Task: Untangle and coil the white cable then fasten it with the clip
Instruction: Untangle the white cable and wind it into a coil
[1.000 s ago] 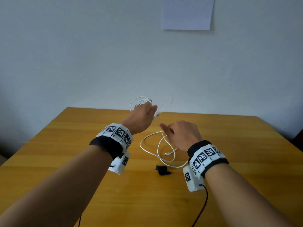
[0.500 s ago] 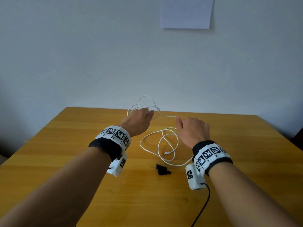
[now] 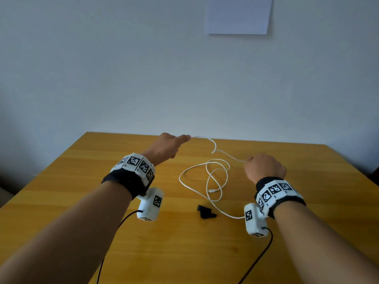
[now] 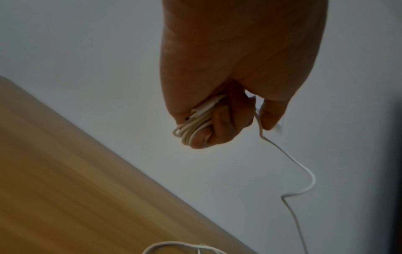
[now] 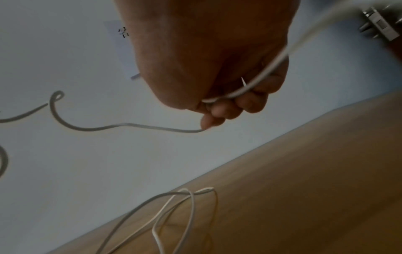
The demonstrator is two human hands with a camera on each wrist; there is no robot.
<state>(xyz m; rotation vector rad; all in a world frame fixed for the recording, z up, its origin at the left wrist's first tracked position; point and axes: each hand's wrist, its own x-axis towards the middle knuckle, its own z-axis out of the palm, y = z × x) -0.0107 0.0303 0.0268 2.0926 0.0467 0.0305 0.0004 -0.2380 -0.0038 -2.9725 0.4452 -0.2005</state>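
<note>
My left hand (image 3: 170,147) is raised over the far side of the table and grips a small bundle of coiled white cable (image 4: 193,123) in its curled fingers. From it a wavy strand of the white cable (image 3: 214,146) runs right to my right hand (image 3: 264,167), whose fingers are closed round the strand (image 5: 245,89). The rest of the cable (image 3: 213,179) lies in loose loops on the table between my wrists, its plug end inside the loops. The black clip (image 3: 205,211) lies on the table nearer me, untouched.
The wooden table (image 3: 61,201) stands against a pale wall, with a sheet of paper (image 3: 238,15) pinned high on it. Black wires hang from the white wrist cameras (image 3: 150,203) under both wrists. A dark object shows at the table's far right edge.
My hands have drawn apart, left hand leftward and right hand to the right. The loops that stood above my left hand are gone from sight, and the strand between my hands is longer.
</note>
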